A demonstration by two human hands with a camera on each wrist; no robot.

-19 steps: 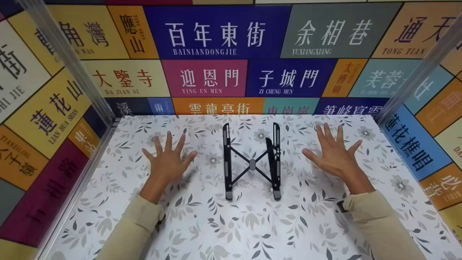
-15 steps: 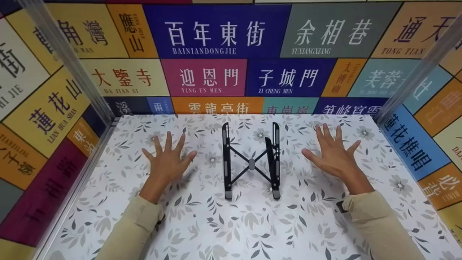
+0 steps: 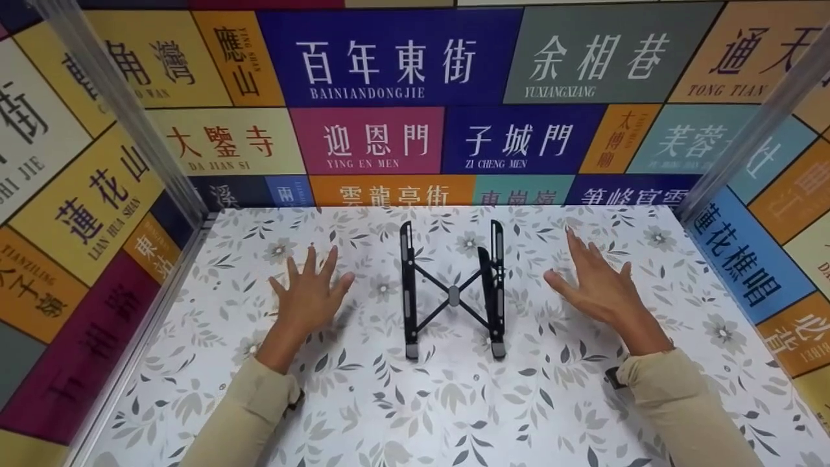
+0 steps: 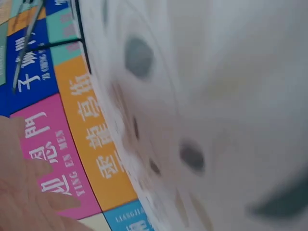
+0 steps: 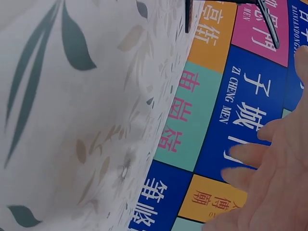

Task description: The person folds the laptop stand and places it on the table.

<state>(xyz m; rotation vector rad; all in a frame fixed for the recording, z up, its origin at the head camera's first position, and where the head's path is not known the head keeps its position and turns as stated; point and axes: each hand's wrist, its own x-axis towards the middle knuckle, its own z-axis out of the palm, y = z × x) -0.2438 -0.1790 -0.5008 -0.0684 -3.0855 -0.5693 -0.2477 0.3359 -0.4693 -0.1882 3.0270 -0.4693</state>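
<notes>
A black folding laptop stand with grey pads and an X-shaped crosspiece stands in the middle of the table in the head view. Left of it, the left hand is held palm down with its fingers spread, touching nothing but perhaps the air over the table. On the other side, the right hand hovers with its thumb apart and its fingers fairly straight. Both hands are apart from the stand. The left wrist view catches part of the left hand; the right wrist view has the right hand and an end of the stand.
The table wears a white cover printed with grey leaves and flowers. Panels with coloured name signs rise behind it and along both sides. Clear corner strips join the panels. Dark bands show at the sleeve cuffs.
Both hands have drawn their fingers closer together and tilted a little. The left hand's fingertips have shifted slightly right and nearer the person. The laptop stand has stayed in place.
</notes>
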